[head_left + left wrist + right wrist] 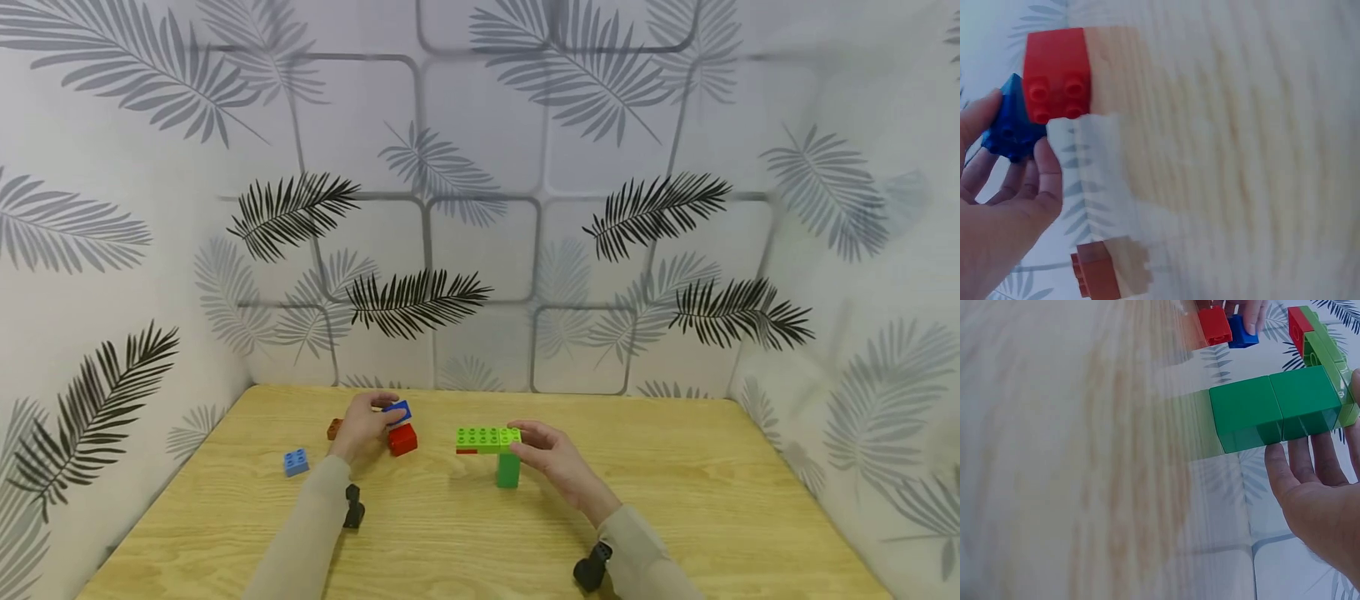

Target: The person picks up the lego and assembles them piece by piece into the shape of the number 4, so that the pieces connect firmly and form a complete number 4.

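Between thumb and fingers, my left hand [363, 429] pinches a blue toy brick [1013, 122], its studs facing downward in the left wrist view. A red brick [402, 442] sits on the table just in front of that hand. My right hand [558, 467] holds the right end of a built piece, thumb in front and fingers behind. Its top is lime green bricks [478, 437] with studs up, borne on two stacked dark green bricks [1275, 409]. Under the left end of the lime part shows a red brick [1299, 331].
A brown brick [333, 429] lies left of my left hand, partly hidden by it in the head view. Farther left is a light blue brick [296, 462]. The wooden table [450, 542] meets a leaf-patterned cloth wall [480, 350] at the back and sides.
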Demonstrator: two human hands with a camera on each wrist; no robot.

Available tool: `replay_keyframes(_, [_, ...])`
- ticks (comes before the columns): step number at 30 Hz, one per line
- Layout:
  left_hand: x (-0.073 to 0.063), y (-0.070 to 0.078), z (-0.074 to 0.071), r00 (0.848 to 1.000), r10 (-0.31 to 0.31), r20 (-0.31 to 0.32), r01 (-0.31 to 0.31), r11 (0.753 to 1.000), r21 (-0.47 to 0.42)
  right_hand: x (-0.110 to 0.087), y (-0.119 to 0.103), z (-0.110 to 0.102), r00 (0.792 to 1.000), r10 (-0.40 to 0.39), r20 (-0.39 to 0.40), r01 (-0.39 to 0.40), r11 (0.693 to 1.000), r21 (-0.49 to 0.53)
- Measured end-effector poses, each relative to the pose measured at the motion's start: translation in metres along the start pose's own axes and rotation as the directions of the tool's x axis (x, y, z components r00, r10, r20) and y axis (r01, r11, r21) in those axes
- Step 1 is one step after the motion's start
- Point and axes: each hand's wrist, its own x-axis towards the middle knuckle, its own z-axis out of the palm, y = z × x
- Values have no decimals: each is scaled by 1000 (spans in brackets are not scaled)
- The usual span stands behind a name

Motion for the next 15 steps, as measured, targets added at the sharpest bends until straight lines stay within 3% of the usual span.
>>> replay_keyframes(7, [-4, 9, 2, 999, 0, -40, -6, 986, -165, 2, -1, 0, 1000, -1, 8, 1, 1000, -2])
replay_keyframes(15, [-18, 33, 14, 997, -13, -76, -13, 947, -322, 0, -4, 2, 1000, 28, 9, -28, 999, 44])
